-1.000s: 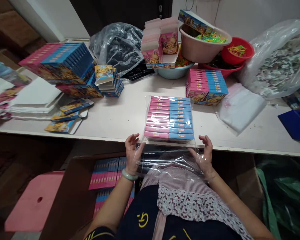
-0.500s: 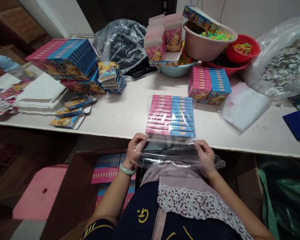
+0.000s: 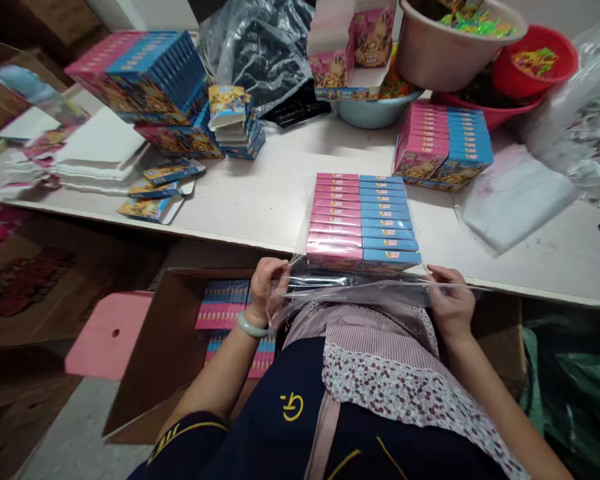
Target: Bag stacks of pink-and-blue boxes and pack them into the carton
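Note:
A block of small pink and blue boxes (image 3: 363,220) lies near the table's front edge, inside a clear plastic bag (image 3: 350,291). The bag's loose end hangs toward my body over the edge. At its left side, my left hand (image 3: 270,288) pinches the film between thumb and fingers. My right hand (image 3: 450,300) grips the film at the other side, so the plastic is stretched between both hands. A pale green bangle (image 3: 253,325) circles my left wrist.
Stacked box sets (image 3: 140,73) stand at the back left, with white card sheets (image 3: 97,143) nearby. Another set (image 3: 443,143) sits right of the bagged one, beside flat clear bags (image 3: 520,193). Tubs (image 3: 440,50) line the back. Below the table is an open carton (image 3: 165,347).
My hands have moved apart, the right one farther right, spreading the film wider. The view has shifted, and the bagged boxes appear larger and closer.

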